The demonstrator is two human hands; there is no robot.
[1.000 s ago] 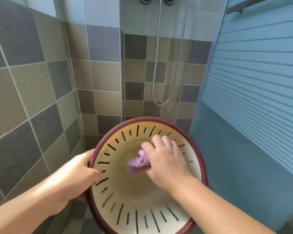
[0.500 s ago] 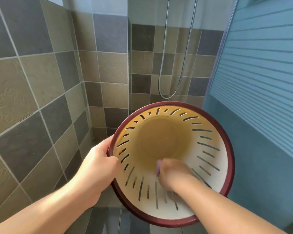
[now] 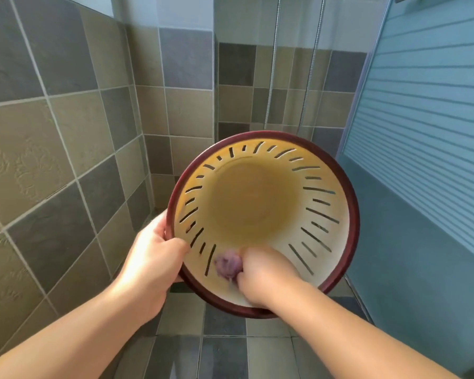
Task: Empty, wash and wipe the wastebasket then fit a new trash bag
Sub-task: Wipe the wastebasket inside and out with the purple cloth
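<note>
Matte grey and tan wall tiles [image 3: 66,149] fill the left of the frame, a metal shower hose [image 3: 309,77] hangs at top centre, and a ribbed blue panel [image 3: 427,110] stands right. At centre, the round slotted cream wastebasket [image 3: 323,214] with its dark red rim tilts open toward the camera. The left hand [image 3: 153,258] grips its lower-left rim, while the right hand [image 3: 263,272] clutches a crumpled purple cloth [image 3: 227,265] against the near inner wall.

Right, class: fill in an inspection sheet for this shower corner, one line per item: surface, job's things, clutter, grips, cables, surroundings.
Surface: tiled floor, grey and tan squares.
Job's things: slotted wastebasket with dark red rim, tipped toward the camera, no bag inside; purple cloth against its near inner wall.
Clutter: nothing seen.
Grips: left hand holds the rim, thumb inside; right hand inside the basket, holding the cloth.
Cables: none; a metal shower hose hangs on the back wall.
Surroundings: tiled walls; striped blue panel on the right.
</note>
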